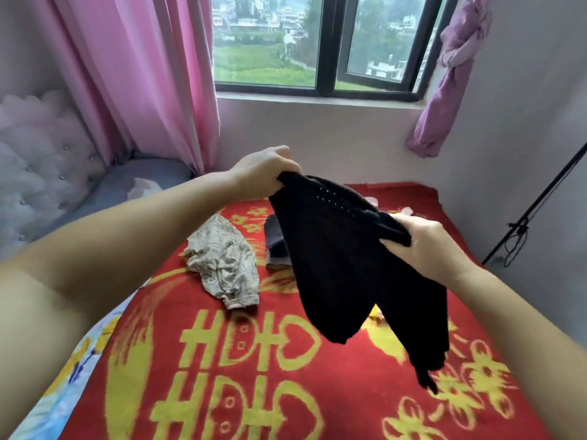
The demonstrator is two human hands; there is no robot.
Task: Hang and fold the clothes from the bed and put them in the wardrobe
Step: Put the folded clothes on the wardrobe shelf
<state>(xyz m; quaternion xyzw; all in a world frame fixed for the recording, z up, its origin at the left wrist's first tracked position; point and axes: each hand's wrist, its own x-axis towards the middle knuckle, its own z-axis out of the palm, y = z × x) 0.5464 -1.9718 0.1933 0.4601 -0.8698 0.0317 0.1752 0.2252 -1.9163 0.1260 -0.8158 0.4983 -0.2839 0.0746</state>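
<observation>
- My left hand [265, 171] and right hand [425, 246] each grip a top corner of the black garment [343, 265], held up over the bed [254, 360].
- Top edge slopes down toward my right hand; long axis hangs downward.
- Open blanket below both hands.
- Beige patterned garment [222, 262] lies below my left hand; bed's right edge just past my right hand.
</observation>
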